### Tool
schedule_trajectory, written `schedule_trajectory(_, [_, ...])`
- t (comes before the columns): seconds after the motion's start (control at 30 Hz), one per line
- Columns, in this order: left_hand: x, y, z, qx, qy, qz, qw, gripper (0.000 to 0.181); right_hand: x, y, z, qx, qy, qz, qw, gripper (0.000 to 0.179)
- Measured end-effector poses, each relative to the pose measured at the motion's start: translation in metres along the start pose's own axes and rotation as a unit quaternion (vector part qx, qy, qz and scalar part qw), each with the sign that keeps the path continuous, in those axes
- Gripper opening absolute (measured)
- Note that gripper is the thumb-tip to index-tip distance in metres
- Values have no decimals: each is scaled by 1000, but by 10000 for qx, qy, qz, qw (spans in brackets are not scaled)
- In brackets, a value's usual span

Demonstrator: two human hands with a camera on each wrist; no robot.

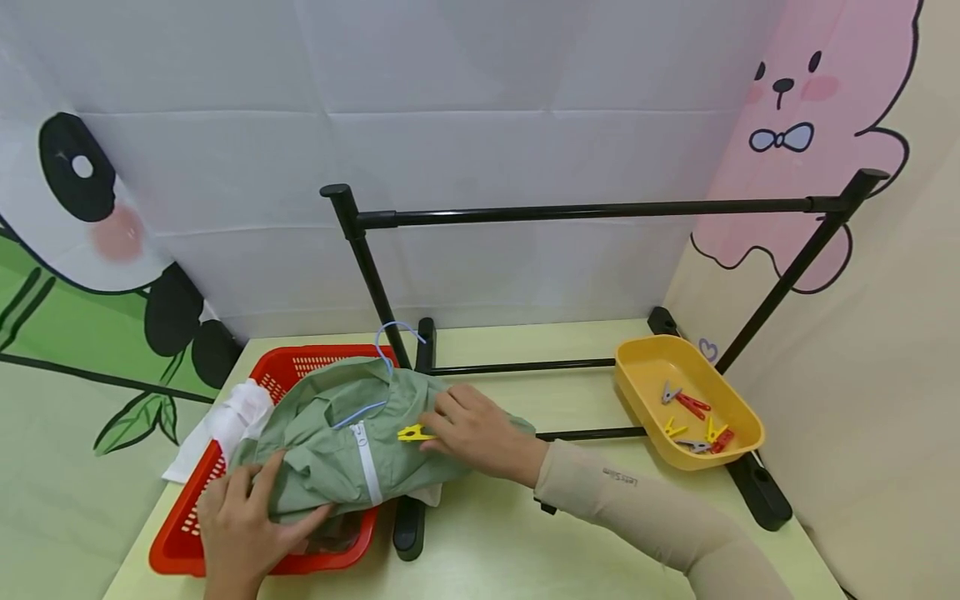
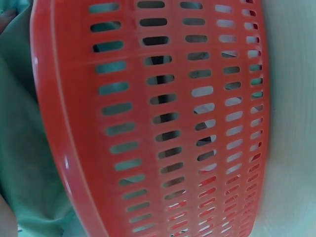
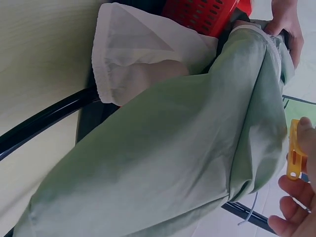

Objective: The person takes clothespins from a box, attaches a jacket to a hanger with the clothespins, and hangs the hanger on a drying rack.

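A light green zip jacket (image 1: 322, 450) lies over a red basket (image 1: 174, 533), with a pale blue hanger (image 1: 390, 327) poking out at its collar. My right hand (image 1: 472, 429) pinches a yellow clothespin (image 1: 412, 433) above the jacket, near the white zipper. In the right wrist view the same clothespin (image 3: 295, 150) sits between thumb and fingers, beside the green fabric (image 3: 163, 143). At the jacket's lower left, my left hand (image 1: 243, 521) holds the cloth with spread fingers and thumb; its grip is partly hidden. The left wrist view mostly shows the basket's slotted side (image 2: 163, 118).
A black rack (image 1: 600, 212) stands behind and right of the basket, its foot bars on the table. At right, a yellow tray (image 1: 637, 392) holds several red, yellow and grey clothespins. White cloth (image 1: 243, 412) hangs over the basket's left edge.
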State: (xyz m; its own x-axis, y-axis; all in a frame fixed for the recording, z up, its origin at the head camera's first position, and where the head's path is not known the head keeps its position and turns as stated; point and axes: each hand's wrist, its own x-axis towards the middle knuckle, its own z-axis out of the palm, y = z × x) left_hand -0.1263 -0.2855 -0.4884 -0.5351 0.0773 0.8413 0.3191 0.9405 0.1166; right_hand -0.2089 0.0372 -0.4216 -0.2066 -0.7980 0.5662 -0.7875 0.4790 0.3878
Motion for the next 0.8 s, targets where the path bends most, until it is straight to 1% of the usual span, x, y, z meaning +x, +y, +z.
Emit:
schedule_trajectory(0.23, [-2,0,0,-3,-57,-12,10000,98,7,-3,1,153,-224,105,9996,37])
schedule_trajectory(0.47, [-3,0,1,-17,-18,-16,10000,98,11,-4,6,-22,-64,-51,10000,37])
schedule_trajectory(0.57, [-3,-1,1,-16,13,-9,10000,98,13,-5,6,39,-27,-63,10000,36])
schedule_trajectory(0.8, [-2,-1,0,-8,-83,-15,10000,98,16,-7,6,165,-53,-38,9998,36])
